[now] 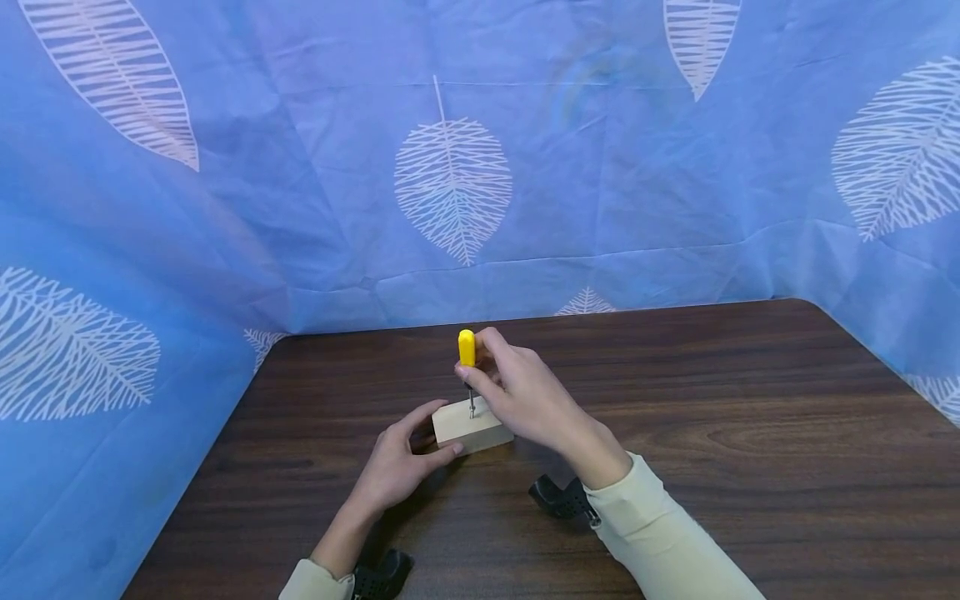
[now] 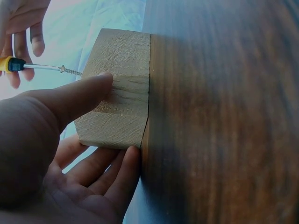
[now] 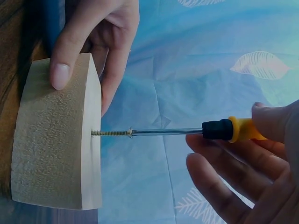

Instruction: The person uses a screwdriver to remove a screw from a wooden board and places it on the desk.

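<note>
A pale wooden block (image 1: 472, 435) lies on the dark table, its left end held between the thumb and fingers of my left hand (image 1: 397, 462). In the left wrist view the thumb presses along one side of the block (image 2: 119, 56). A brass-coloured screw (image 3: 112, 133) stands upright in the top face, most of its thread showing. On the screw head sits the tip of a screwdriver (image 3: 168, 132) with a yellow handle and black collar. My right hand (image 1: 528, 392) holds the yellow handle (image 1: 467, 347) between thumb and fingers, the shaft near vertical above the block.
The dark wood-grain table (image 1: 712, 433) spreads around the hands. Behind it and at both sides hangs a blue cloth (image 1: 315, 167) with white leaf prints. Black wrist devices (image 1: 558, 497) sit below both sleeves, close above the tabletop.
</note>
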Tool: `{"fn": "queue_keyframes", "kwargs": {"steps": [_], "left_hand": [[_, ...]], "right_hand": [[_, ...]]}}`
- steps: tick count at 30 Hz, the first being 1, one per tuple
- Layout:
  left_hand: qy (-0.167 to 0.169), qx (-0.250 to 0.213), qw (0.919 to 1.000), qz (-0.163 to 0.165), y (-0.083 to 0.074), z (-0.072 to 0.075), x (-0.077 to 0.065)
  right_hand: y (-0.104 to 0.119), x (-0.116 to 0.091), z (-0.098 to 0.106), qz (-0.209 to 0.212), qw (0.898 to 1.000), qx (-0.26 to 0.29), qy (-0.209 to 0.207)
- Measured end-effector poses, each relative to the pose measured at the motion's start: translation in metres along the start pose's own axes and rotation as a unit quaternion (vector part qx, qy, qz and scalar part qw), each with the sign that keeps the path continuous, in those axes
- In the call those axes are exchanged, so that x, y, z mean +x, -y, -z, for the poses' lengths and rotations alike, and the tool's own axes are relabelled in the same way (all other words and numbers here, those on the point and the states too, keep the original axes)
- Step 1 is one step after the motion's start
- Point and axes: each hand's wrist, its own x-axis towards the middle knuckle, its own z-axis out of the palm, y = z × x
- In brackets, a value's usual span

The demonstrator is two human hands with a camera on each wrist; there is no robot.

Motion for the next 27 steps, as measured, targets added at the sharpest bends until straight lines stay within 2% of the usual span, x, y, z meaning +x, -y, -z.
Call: {"fn": "queue_keyframes", "kwargs": {"steps": [3,9,14,27], "left_hand": [[0.0,-0.001,1.0,-0.005,0.0008,-0.0008,0.0006],[-0.002,-0.003,1.0,-0.008,0.0006,0.0005,-0.0009],[-0.001,-0.007,1.0,-0.005,0.001,0.0002,-0.0016],[0.002,-0.006,1.0,-0.006,0.0014,-0.0007,-0.0002]], "right_hand": [[0.0001,-0.0001,0.0006,0.0,1.0,-0.001,-0.003],[0.0014,-0.0002,0.003,-0.002,1.0,0.014,0.019],[0.001,-0.0011,0.0018,0.001,1.0,0.025,0.009],[0.0005,-0.0014,0.004,-0.006,0.999,0.018,0.029]]}}
